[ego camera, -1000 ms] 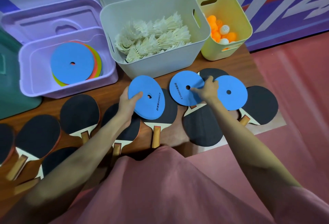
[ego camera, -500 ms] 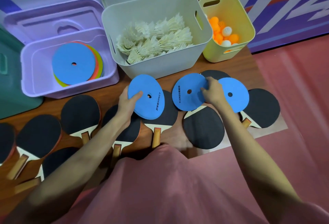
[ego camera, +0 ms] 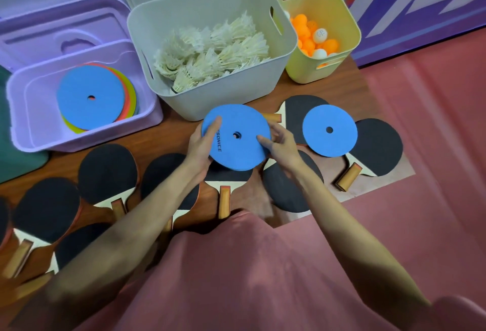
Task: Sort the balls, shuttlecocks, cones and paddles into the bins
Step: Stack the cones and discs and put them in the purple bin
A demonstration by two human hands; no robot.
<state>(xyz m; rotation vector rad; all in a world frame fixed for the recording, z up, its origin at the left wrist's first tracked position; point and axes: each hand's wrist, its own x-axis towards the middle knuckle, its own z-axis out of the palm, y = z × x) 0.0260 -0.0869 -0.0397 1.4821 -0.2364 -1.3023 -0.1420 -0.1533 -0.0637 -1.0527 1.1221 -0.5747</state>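
Having just brought their two blue discs together, the left hand (ego camera: 200, 146) and right hand (ego camera: 278, 144) are pinching the stack (ego camera: 236, 137) by its edges above the paddles (ego camera: 107, 170), readying it for the lilac bin (ego camera: 21, 109) far left.

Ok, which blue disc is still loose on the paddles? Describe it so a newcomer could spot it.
Start at the yellow bin of orange and white balls, far right. Just in front of it, black-faced paddles lie on the wooden surface, and the loose blue disc rests flat across them. Unlike the held blue disc gripped by both hands to its left, nothing touches it.
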